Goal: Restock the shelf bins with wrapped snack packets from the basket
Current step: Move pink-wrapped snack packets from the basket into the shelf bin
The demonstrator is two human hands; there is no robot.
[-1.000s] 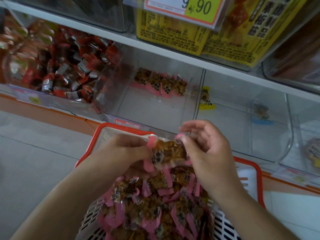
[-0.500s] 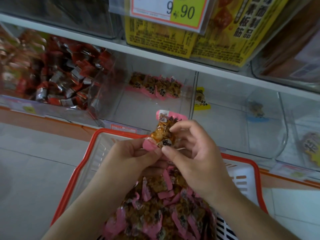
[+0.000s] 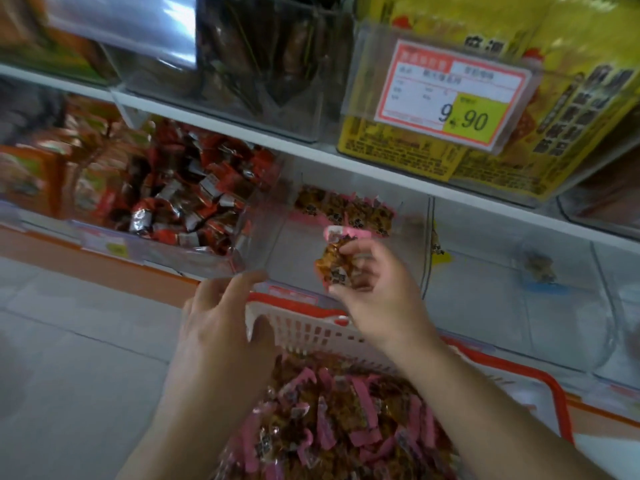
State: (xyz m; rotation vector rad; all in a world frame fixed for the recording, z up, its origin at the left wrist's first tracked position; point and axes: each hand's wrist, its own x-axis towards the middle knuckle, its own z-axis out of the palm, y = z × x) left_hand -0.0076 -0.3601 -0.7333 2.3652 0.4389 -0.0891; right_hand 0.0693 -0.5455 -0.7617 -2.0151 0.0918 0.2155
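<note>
My right hand (image 3: 375,292) pinches a pink-edged snack packet (image 3: 335,263) and holds it up in front of the clear middle shelf bin (image 3: 277,244). A short row of the same pink packets (image 3: 346,211) lies at the back of that bin. My left hand (image 3: 221,327) hovers over the near-left corner of the red-rimmed white basket (image 3: 311,327), fingers spread and holding nothing. The basket holds a heap of pink packets (image 3: 343,420).
A bin of red-wrapped sweets (image 3: 187,202) stands to the left. To the right, a clear bin (image 3: 512,292) holds a yellow packet (image 3: 438,251) and a blue packet (image 3: 538,268). The upper shelf carries yellow bags (image 3: 540,133) and a price tag (image 3: 457,95).
My left hand has let go of the packet and dropped toward the basket's corner. My right hand has carried the packet up and forward toward the middle bin. The view has tilted upward.
</note>
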